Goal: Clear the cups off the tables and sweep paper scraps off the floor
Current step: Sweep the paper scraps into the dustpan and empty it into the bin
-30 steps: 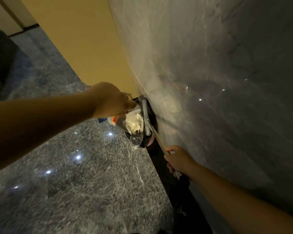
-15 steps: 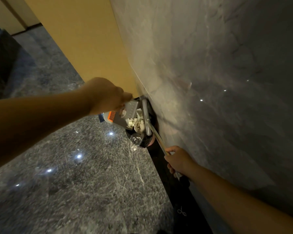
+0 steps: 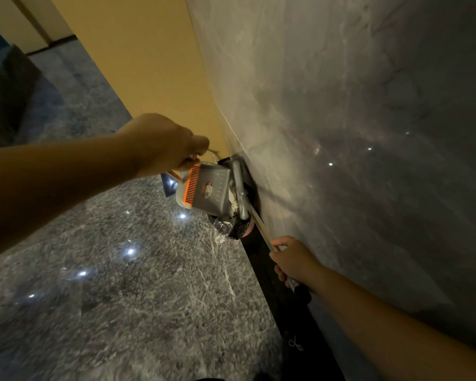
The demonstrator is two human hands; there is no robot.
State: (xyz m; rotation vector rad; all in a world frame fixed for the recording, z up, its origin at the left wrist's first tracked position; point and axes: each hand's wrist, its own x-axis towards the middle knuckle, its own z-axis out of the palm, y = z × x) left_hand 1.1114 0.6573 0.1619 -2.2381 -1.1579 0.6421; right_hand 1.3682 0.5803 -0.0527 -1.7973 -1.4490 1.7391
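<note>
My left hand [image 3: 162, 144] grips the handle of a grey dustpan [image 3: 206, 188] with an orange comb edge, tipped up over a bin lined with a black bag [image 3: 232, 229] that stands against the marble wall. A few white paper scraps [image 3: 233, 200] show at the pan's lower lip, over the bin mouth. My right hand [image 3: 291, 261] holds the metal stick of a broom [image 3: 259, 224], whose grey head [image 3: 238, 185] lies beside the pan along the wall.
A grey marble wall [image 3: 341, 133] fills the right side, with a yellow wall [image 3: 149, 64] beyond it. A dark skirting strip [image 3: 272, 298] runs along the glossy stone floor [image 3: 107, 270]. A dark block [image 3: 3, 100] stands far left.
My left hand has tilted the dustpan up steeply, so its underside now faces me. The paper scraps that lay in the pan have slid down into the bin. My right hand has stayed on the broom.
</note>
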